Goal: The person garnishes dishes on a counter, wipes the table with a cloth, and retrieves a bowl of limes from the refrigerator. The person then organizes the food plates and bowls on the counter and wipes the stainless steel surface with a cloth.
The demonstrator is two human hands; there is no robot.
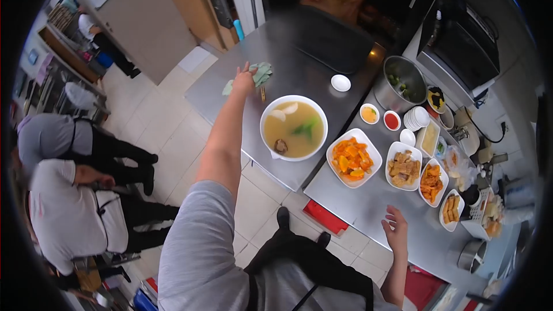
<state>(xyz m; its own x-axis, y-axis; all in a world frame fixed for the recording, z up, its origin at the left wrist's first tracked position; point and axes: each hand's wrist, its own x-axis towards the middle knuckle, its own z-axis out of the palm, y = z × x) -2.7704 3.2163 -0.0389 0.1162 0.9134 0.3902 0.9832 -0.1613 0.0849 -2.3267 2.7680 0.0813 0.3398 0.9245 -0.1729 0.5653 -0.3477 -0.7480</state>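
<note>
Where the left hand [244, 80] meets it, grip unclear, a pale-green cloth [262, 73], crumpled, unevenly folded, right hand [395, 229] open.

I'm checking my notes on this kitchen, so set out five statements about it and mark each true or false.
1. The left hand is at the green cloth. True.
2. The right hand holds a spoon. False: it is empty, fingers spread.
3. The soup bowl is round. True.
4. The red sauce is in the metal pot. False: it is in a small white dish, beside the yellow sauce.
5. The soup bowl stands on the floor. False: it stands on the metal table.
</note>
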